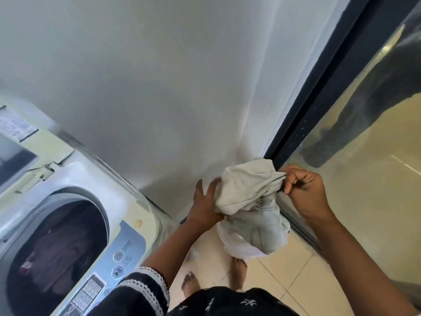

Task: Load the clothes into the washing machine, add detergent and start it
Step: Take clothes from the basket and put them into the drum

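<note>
Loading step: pale garment held clear of the drum, ready for transfer.

The washing machine (68, 201) stands at the person's left, lid raised, drum (57, 247) open and already holding dark clothes. The pale garment (250, 201) hangs bunched above the floor (284, 277), well apart from the opening. The right hand (305, 190) pinches an upper edge, its grip clamped on cloth; the left hand (205, 206) supports the bundle with fingers spread. Gathering loose folds before carrying it leftward should keep fabric off the rim.

Plain white wall (159, 87) ahead; cream tiled floor (296, 277) below; dark-framed glass door (355, 142) at right.
</note>
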`<state>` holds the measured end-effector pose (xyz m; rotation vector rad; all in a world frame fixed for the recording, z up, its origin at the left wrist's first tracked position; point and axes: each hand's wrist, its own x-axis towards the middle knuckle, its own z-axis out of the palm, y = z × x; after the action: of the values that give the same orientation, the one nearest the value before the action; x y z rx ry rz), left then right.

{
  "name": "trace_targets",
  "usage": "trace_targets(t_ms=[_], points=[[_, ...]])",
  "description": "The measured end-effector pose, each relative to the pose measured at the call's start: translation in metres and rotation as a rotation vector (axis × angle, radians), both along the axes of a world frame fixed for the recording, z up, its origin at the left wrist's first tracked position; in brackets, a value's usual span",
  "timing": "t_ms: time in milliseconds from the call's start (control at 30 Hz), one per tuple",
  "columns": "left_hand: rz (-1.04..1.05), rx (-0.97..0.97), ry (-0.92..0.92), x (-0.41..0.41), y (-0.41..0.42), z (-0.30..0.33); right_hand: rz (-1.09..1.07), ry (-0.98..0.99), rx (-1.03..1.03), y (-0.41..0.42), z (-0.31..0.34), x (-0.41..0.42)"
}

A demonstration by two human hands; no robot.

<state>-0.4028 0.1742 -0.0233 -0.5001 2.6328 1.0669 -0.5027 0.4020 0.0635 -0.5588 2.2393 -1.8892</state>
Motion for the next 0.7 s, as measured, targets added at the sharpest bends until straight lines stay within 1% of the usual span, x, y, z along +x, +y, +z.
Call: trace_targets(t_ms=[33,67,167,233,267,333,400,500,567,633,700], points=[[-0.003,0.0,0.003,-0.001,-0.002,0.001,0.002,-0.002,0.0,0.002,0.004,-0.001],[0.035,0.013,0.059,0.0,-0.005,0.004,-0.002,-0.01,0.029,0.004,0.007,-0.001],[0.318,0.118,0.269,0.004,-0.016,0.027,-0.031,-0.036,0.233,0.007,0.011,0.002],[0.436,0.225,0.365,0.006,-0.02,0.045,-0.026,-0.064,0.328,0.004,0.012,0.006],[0.415,0.239,0.379,0.007,-0.02,0.052,-0.002,-0.074,0.363,0.001,0.01,0.008],[0.27,0.201,0.33,0.016,-0.012,0.051,0.091,-0.086,0.436,-0.007,0.002,0.009],[0.188,0.223,0.293,0.028,0.0,0.044,0.198,-0.115,0.486,-0.018,-0.007,0.013],[0.112,0.211,0.332,0.027,0.008,0.053,0.336,-0.18,0.578,-0.033,-0.023,0.02],[0.162,0.353,0.352,0.024,0.009,0.065,0.397,-0.199,0.581,-0.04,-0.035,0.024],[0.278,0.574,0.385,0.023,0.011,0.077,0.447,-0.206,0.496,-0.045,-0.041,0.027],[0.419,0.824,0.407,0.026,0.008,0.084,0.435,-0.203,0.395,-0.049,-0.043,0.028]])
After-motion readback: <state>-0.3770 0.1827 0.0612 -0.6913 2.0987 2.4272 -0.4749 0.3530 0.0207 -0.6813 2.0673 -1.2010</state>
